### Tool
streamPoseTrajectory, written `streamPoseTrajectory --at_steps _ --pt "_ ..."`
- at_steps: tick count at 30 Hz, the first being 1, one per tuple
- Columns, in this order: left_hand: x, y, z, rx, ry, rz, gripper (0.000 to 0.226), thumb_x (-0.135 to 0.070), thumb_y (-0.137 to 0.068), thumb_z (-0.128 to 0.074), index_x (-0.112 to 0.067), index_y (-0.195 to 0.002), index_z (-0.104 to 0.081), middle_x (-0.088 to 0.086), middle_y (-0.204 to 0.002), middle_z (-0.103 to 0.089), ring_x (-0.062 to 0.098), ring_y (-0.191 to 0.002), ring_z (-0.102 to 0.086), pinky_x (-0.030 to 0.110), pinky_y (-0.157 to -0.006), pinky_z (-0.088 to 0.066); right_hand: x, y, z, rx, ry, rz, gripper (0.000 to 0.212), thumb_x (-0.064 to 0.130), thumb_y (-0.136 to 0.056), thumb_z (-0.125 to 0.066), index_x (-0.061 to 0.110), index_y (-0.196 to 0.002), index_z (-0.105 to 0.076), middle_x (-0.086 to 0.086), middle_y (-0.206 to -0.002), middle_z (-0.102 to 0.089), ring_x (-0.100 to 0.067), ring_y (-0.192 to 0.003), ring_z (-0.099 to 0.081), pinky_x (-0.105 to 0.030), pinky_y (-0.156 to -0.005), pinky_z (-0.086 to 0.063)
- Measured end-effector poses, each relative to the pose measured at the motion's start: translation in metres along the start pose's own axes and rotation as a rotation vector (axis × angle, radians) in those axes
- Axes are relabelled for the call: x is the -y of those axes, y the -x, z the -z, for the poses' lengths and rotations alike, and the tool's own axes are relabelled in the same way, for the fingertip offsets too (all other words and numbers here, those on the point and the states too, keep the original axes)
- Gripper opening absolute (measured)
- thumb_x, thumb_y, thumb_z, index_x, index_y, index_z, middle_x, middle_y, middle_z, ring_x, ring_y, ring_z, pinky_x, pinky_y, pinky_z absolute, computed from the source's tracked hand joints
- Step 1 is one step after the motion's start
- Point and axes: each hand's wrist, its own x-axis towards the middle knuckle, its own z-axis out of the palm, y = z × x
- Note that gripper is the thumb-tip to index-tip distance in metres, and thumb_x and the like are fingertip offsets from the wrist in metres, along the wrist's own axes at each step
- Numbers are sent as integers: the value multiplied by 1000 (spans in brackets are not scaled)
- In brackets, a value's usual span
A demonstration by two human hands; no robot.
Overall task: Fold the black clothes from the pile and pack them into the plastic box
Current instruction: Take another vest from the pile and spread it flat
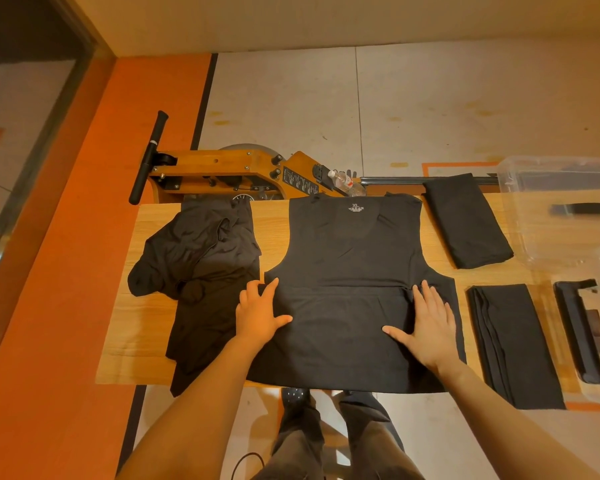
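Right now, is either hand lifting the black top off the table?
No, the left hand and right hand both press flat on the black top.

We found one view only, a wide-angle head camera, so no second view overlapped it. It looked forward and steeply down from above the near edge of the wooden table (160, 341), close over both forearms. Straight lines bowed toward the frame borders. The floor beyond the table's far edge filled the upper frame; the right margin appeared cropped.
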Motion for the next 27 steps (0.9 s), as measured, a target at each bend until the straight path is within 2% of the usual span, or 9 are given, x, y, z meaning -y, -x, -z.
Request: streamPoseTrajectory --at_steps 16,19,21,23,27 --pt "14 53 -23 29 28 47 85 -52 -82 -67 -35 -150 -19 7 -141 -26 26 -126 -34 34 -98 -43 -11 45 -19 -1 10 24 107 74 -74 -61 14 -154 -24 -6 -163 -15 -24 -151 -10 -43 -120 -7" --pt "21 61 -28 -56 168 50 63 -41 -91 -61 -28 -146 -35 8 -133 -37 26 -120 -41 35 -95 -45 -9 47 -14 -58 -110 3 86 59 -84 -64 12 -150 -34 -8 -159 -28 -26 -147 -23 -45 -119 -16" --pt "23 64 -28 -124 322 55 45 -25 -95 -57 -21 -139 -48 10 -125 -46 28 -113 -51 35 -92 -47 -8 47 -5 -137 -269 -34 63 41 -94 -57 10 -147 -40 -11 -153 -39 -28 -142 -34 -48 -117 -28" --pt "26 66 -25 -170 404 53 35 -13 -96 -54 -16 -131 -56 10 -119 -53 28 -107 -57 33 -89 -46 -8 48 4 -209 -401 -75 48 25 -99 -52 9 -144 -45 -11 -147 -47 -29 -136 -42 -48 -114 -35" --pt "29 64 -14 -244 474 48 26 -9 -94 -57 -13 -118 -66 9 -113 -59 24 -104 -58 30 -92 -45 -12 45 20 -253 -545 -145 44 19 -96 -58 10 -138 -51 -11 -136 -57 -29 -126 -52 -43 -106 -42"
